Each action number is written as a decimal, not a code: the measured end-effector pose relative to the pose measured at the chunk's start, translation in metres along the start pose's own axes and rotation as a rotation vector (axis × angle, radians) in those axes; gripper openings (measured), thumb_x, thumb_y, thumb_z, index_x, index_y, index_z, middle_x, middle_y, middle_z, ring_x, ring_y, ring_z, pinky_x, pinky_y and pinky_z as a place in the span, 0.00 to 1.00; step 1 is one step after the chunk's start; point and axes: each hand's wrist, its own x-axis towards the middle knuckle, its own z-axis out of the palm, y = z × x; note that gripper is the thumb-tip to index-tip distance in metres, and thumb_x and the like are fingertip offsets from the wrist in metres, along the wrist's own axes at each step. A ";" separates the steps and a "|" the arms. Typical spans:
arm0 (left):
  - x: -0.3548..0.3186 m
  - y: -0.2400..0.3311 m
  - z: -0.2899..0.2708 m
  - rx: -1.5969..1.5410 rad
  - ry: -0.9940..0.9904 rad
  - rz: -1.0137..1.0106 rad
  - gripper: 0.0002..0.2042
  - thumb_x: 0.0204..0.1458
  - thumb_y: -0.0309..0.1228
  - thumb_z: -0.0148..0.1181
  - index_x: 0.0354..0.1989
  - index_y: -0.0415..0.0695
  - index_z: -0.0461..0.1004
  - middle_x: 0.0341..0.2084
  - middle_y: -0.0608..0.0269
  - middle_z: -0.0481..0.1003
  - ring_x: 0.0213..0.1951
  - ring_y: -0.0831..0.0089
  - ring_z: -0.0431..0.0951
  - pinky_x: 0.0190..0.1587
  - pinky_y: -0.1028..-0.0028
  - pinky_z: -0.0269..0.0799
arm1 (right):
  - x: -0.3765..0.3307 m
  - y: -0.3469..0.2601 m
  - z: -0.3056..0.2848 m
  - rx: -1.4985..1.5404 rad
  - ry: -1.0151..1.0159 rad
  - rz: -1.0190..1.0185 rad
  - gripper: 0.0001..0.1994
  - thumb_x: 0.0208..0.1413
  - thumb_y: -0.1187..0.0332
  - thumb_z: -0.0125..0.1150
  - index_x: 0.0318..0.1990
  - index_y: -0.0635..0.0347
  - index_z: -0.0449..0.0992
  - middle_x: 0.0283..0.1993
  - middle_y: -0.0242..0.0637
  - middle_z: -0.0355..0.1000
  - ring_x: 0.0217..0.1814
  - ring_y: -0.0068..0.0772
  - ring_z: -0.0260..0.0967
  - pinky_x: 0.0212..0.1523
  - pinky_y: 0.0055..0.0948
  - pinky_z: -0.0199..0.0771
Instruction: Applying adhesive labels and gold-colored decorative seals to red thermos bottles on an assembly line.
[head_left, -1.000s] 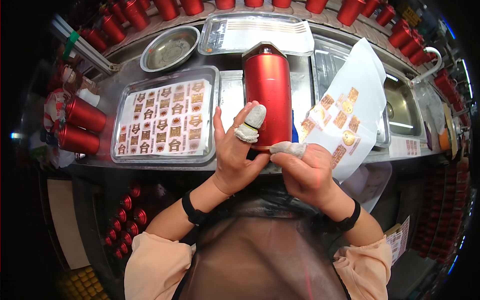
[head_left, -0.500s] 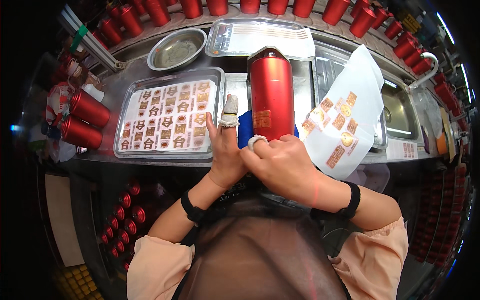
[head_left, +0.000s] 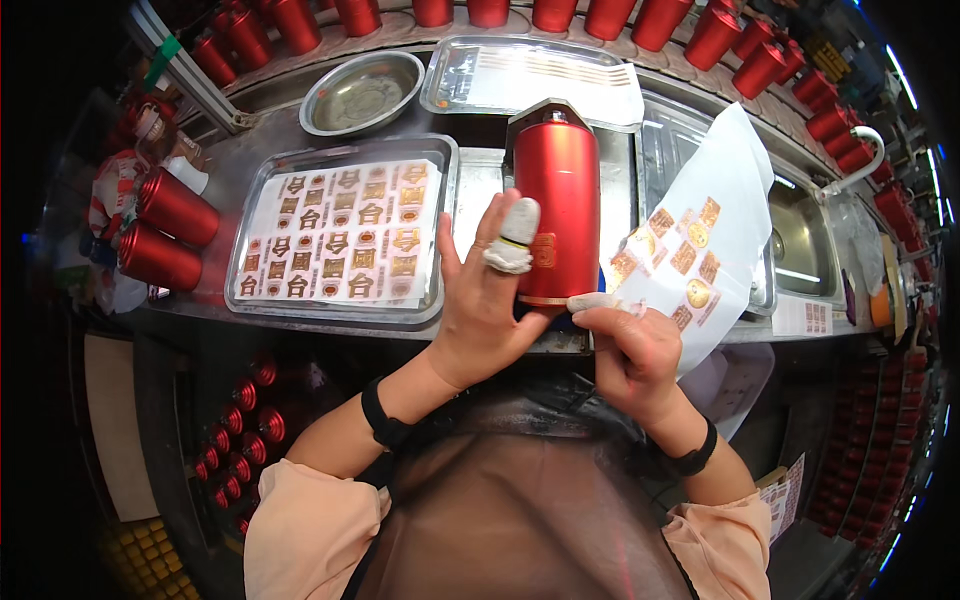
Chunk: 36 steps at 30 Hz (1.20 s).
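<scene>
A glossy red metal cylinder (head_left: pixel 558 195) sits in front of me on a holder, base end toward me, with a small gold decal (head_left: pixel 543 251) near that end. My left hand (head_left: pixel 485 300) is open against its left side, fingers spread, a white finger cot (head_left: pixel 515 230) on one finger. My right hand (head_left: pixel 642 360) is closed at the near right of the cylinder; a white-covered fingertip (head_left: pixel 595 301) touches its near rim. Whether those curled fingers hold anything is hidden. Right of the cylinder lies a translucent sheet (head_left: pixel 735 170) bearing gold decals.
A steel tray (head_left: pixel 450 190) with a decal sheet (head_left: pixel 335 230) stands left. Behind are a metal bowl (head_left: pixel 362 95) and another tray (head_left: pixel 450 75). Red cylinders (head_left: pixel 175 205) lie far left; more line the back conveyor. A sink (head_left: pixel 805 240) with a curved faucet (head_left: pixel 860 160) is at right.
My right hand has moved right, from the middle of the cylinder's near end to its near right rim. My left hand has moved right, onto the cylinder's side. The gold decal looks narrower.
</scene>
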 end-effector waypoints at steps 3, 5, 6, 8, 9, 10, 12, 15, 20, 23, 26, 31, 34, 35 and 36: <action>0.012 0.012 0.001 -0.043 -0.018 0.057 0.43 0.40 0.35 0.70 0.67 0.40 0.56 0.67 0.43 0.56 0.69 0.51 0.55 0.66 0.37 0.35 | -0.004 0.000 0.004 0.113 0.066 0.094 0.12 0.43 0.84 0.59 0.34 0.57 0.79 0.26 0.38 0.76 0.20 0.37 0.69 0.23 0.30 0.66; 0.015 0.014 0.006 -0.017 -0.043 0.073 0.42 0.40 0.35 0.70 0.66 0.37 0.57 0.66 0.41 0.56 0.69 0.50 0.56 0.66 0.38 0.38 | -0.007 0.001 0.005 0.171 0.091 0.134 0.11 0.45 0.84 0.59 0.34 0.57 0.79 0.28 0.39 0.77 0.21 0.37 0.70 0.24 0.30 0.67; 0.014 0.012 0.009 -0.019 -0.044 0.075 0.42 0.40 0.35 0.70 0.66 0.37 0.57 0.66 0.41 0.56 0.69 0.50 0.56 0.66 0.38 0.38 | -0.009 0.001 0.006 0.199 0.093 0.166 0.11 0.45 0.84 0.59 0.34 0.57 0.79 0.29 0.40 0.78 0.23 0.36 0.72 0.26 0.29 0.69; 0.012 0.006 0.014 0.023 0.020 0.110 0.43 0.41 0.36 0.70 0.65 0.33 0.56 0.65 0.39 0.58 0.68 0.49 0.58 0.66 0.40 0.42 | -0.011 0.002 0.006 0.224 0.099 0.203 0.11 0.46 0.85 0.58 0.34 0.58 0.80 0.30 0.40 0.78 0.24 0.36 0.74 0.28 0.27 0.70; 0.012 0.005 0.015 0.021 0.017 0.112 0.43 0.41 0.36 0.70 0.65 0.33 0.56 0.65 0.39 0.58 0.68 0.49 0.58 0.66 0.40 0.42 | -0.012 0.003 0.006 0.251 0.114 0.257 0.11 0.46 0.85 0.58 0.34 0.59 0.80 0.31 0.40 0.79 0.26 0.35 0.75 0.29 0.26 0.71; 0.012 0.004 0.016 0.022 0.036 0.116 0.44 0.41 0.36 0.71 0.66 0.33 0.55 0.62 0.41 0.62 0.66 0.48 0.61 0.66 0.41 0.43 | -0.013 0.003 0.006 0.279 0.128 0.311 0.11 0.47 0.85 0.57 0.34 0.60 0.80 0.31 0.41 0.79 0.28 0.33 0.76 0.31 0.25 0.72; 0.011 0.002 0.016 0.023 0.053 0.121 0.45 0.41 0.36 0.73 0.66 0.32 0.54 0.59 0.44 0.66 0.64 0.48 0.64 0.66 0.41 0.44 | -0.016 0.002 0.005 0.304 0.117 0.349 0.11 0.47 0.85 0.56 0.34 0.61 0.80 0.32 0.41 0.79 0.30 0.32 0.76 0.32 0.24 0.73; 0.007 -0.001 0.012 -0.036 -0.006 0.056 0.46 0.41 0.37 0.73 0.67 0.32 0.53 0.58 0.44 0.68 0.61 0.49 0.68 0.68 0.46 0.44 | -0.021 0.003 0.005 0.337 0.114 0.401 0.11 0.48 0.85 0.55 0.34 0.62 0.80 0.33 0.40 0.79 0.32 0.29 0.77 0.34 0.23 0.73; -0.001 -0.011 0.009 -0.271 -0.052 -0.075 0.50 0.41 0.41 0.74 0.68 0.30 0.49 0.61 0.40 0.62 0.61 0.45 0.65 0.67 0.55 0.51 | -0.022 0.005 0.006 0.362 0.135 0.397 0.11 0.48 0.86 0.55 0.34 0.63 0.80 0.33 0.40 0.79 0.32 0.28 0.77 0.34 0.22 0.73; -0.004 -0.011 0.010 -0.316 -0.058 -0.133 0.50 0.41 0.39 0.75 0.68 0.30 0.48 0.61 0.41 0.63 0.60 0.45 0.67 0.65 0.60 0.58 | -0.026 0.007 0.006 0.370 0.138 0.424 0.10 0.49 0.85 0.55 0.34 0.64 0.80 0.34 0.40 0.79 0.32 0.25 0.76 0.34 0.21 0.72; -0.005 -0.012 0.008 -0.381 -0.049 -0.139 0.49 0.42 0.36 0.75 0.68 0.30 0.49 0.61 0.40 0.63 0.60 0.48 0.67 0.61 0.62 0.64 | -0.031 0.013 0.010 0.401 0.137 0.521 0.09 0.50 0.85 0.54 0.35 0.65 0.80 0.34 0.39 0.79 0.32 0.23 0.75 0.34 0.21 0.72; -0.001 -0.008 0.009 -0.397 -0.048 -0.108 0.49 0.43 0.36 0.75 0.69 0.31 0.48 0.62 0.42 0.63 0.61 0.54 0.68 0.61 0.65 0.64 | -0.039 0.021 0.014 0.461 0.140 0.587 0.08 0.52 0.84 0.53 0.35 0.67 0.79 0.34 0.38 0.78 0.30 0.22 0.73 0.33 0.21 0.72; -0.003 -0.010 0.011 -0.395 -0.065 -0.130 0.49 0.43 0.34 0.75 0.69 0.32 0.47 0.63 0.44 0.62 0.63 0.57 0.66 0.63 0.67 0.62 | -0.030 0.028 0.014 0.480 0.126 0.551 0.08 0.52 0.84 0.53 0.34 0.68 0.78 0.35 0.39 0.78 0.30 0.22 0.73 0.33 0.22 0.72; -0.004 -0.011 0.012 -0.410 -0.071 -0.165 0.49 0.43 0.33 0.75 0.70 0.32 0.47 0.64 0.45 0.61 0.64 0.58 0.65 0.65 0.66 0.60 | -0.027 0.026 0.012 0.471 0.141 0.558 0.08 0.52 0.84 0.53 0.34 0.68 0.78 0.35 0.39 0.78 0.30 0.22 0.73 0.33 0.22 0.72; -0.004 -0.011 0.010 -0.420 -0.084 -0.153 0.49 0.43 0.33 0.75 0.70 0.32 0.47 0.64 0.45 0.61 0.64 0.58 0.65 0.65 0.66 0.60 | -0.023 0.021 0.009 0.501 0.102 0.584 0.08 0.51 0.84 0.53 0.34 0.67 0.78 0.35 0.39 0.78 0.31 0.25 0.74 0.33 0.23 0.73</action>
